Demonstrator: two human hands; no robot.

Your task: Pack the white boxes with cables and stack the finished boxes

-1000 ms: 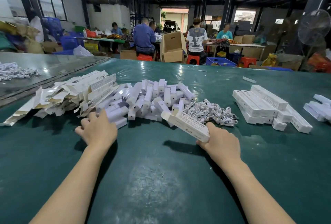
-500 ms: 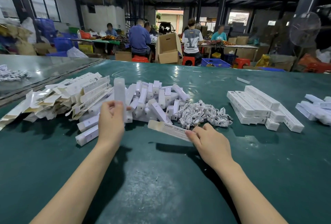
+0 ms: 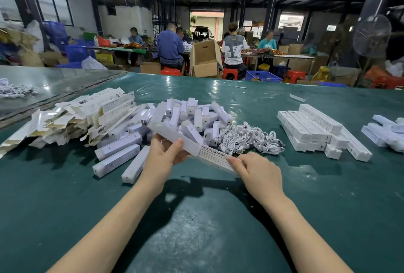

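Observation:
My left hand (image 3: 162, 155) grips a long white lamp bar (image 3: 172, 137), tilted, with its right end at the mouth of a white printed box (image 3: 215, 159). My right hand (image 3: 255, 166) holds that box by its near end, just above the green table (image 3: 196, 218). Behind them lies a heap of white coiled cables (image 3: 247, 139). A pile of loose white bars (image 3: 192, 117) sits at centre, and flat unfolded boxes (image 3: 87, 117) spread to the left. Finished boxes (image 3: 314, 128) are stacked on the right.
More white bars (image 3: 384, 132) lie at the far right edge. A second table with cables (image 3: 15, 91) adjoins on the left. Beyond the far table edge sit several workers, a cardboard carton (image 3: 205, 60), red stools and a standing fan (image 3: 371, 34).
My left hand picked a white bar out of the pile, lifted it, then brought it down to the box. My right hand drew the box nearer and turned it toward the bar.

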